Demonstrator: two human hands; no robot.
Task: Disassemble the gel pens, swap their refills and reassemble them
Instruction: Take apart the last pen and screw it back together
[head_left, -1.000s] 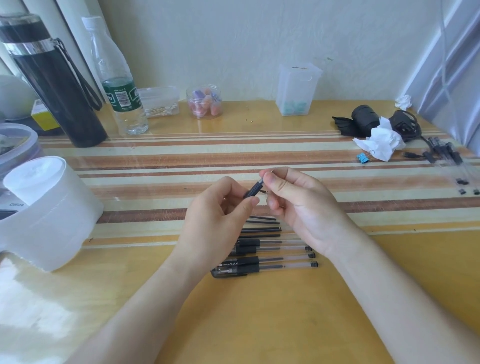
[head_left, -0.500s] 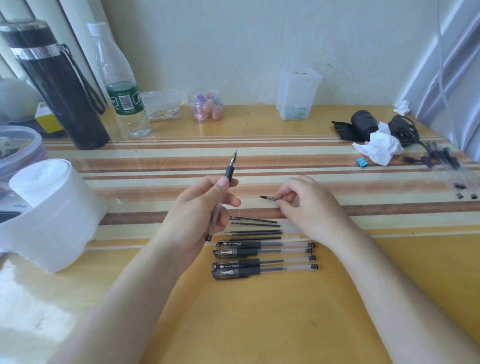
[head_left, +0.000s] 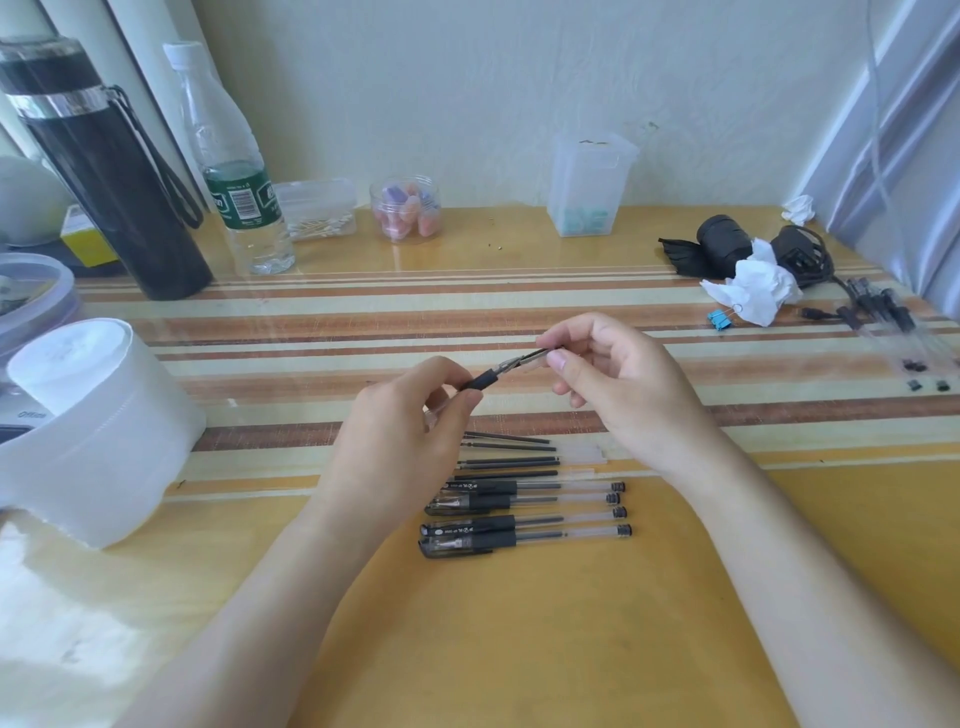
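My left hand (head_left: 400, 441) grips a gel pen (head_left: 479, 383) by its black rubber grip, holding it above the striped mat with the tip pointing up and right. My right hand (head_left: 623, 384) pinches a thin dark piece (head_left: 527, 358) at the pen's tip end; whether it is a cap or a tip section I cannot tell. Below the hands, several capped black gel pens (head_left: 524, 514) lie in a row. Just behind them lie several loose black refills (head_left: 506, 460) and clear empty barrels (head_left: 582, 454), partly hidden by my left hand.
A white plastic tub (head_left: 98, 431) stands at the left, with a black flask (head_left: 114, 171) and a water bottle (head_left: 239, 171) behind it. A clear box (head_left: 589, 182) stands by the wall. Crumpled tissue (head_left: 753, 291), black gear and more pens (head_left: 883, 312) sit at the right.
Half a second ago my hands were apart, the left holding the pen upright and the right low near the refills. Both have come together, and the right now pinches the pen's tip end.
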